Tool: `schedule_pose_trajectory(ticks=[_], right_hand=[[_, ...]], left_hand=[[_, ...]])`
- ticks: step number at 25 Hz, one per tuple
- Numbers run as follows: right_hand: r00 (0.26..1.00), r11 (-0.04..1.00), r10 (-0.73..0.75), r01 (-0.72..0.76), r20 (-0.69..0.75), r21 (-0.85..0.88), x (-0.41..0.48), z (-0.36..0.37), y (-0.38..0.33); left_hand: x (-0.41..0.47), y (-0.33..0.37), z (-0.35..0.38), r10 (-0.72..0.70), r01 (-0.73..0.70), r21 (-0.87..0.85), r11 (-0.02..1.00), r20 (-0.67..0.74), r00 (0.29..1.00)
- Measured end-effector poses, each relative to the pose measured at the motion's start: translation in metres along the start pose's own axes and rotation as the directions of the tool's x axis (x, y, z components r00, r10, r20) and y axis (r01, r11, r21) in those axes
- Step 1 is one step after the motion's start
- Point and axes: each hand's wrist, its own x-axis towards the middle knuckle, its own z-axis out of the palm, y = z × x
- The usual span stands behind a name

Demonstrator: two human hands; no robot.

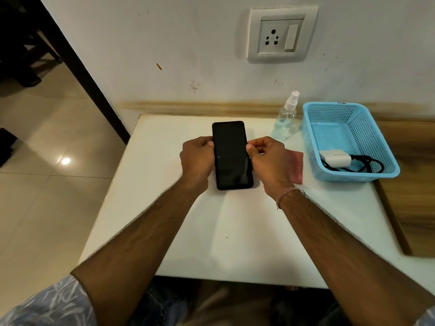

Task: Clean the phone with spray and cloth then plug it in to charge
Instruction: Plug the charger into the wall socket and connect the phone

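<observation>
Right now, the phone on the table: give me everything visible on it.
The phone is a black slab with rounded corners and a dark, glossy screen that is off, face up. It lies flat on the white table, its long axis pointing roughly toward the wall, top end far from the person. The left hand grips its left edge and the right hand its right edge near the middle. No cable is attached at the ends that show. Its back is hidden.

Showing one phone [231, 156], two hands, left [196, 158] and right [268, 161], one spray bottle [287, 114], one red cloth [295, 165], one blue basket [376, 171], one charger [335, 158], one wall socket [281, 35].
</observation>
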Motion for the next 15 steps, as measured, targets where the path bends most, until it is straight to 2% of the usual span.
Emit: schedule_pose_trajectory(ticks=[2,4,9,15], right_hand=[[0.999,0.995,-0.04,0.041,0.005,-0.091,0.0,0.001,0.003],[0.997,0.985,-0.069,0.071,0.015,-0.154,0.0,0.001,0.005],[0.999,0.981,-0.05,0.05,0.007,-0.186,0.001,0.003,0.009],[0.999,0.983,-0.03,0.036,0.035,-0.178,0.001,0.004,0.012]], left_hand=[[0.0,-0.002,-0.001,0.054,-0.055,0.185,0.981,0.01,0.999],[0.0,-0.003,-0.001,0.097,-0.096,0.297,0.95,0.014,0.995],[0.001,-0.004,-0.003,0.107,-0.111,0.267,0.957,0.031,0.994],[-0.002,-0.007,-0.006,0.149,-0.17,0.369,0.914,0.084,0.985]])
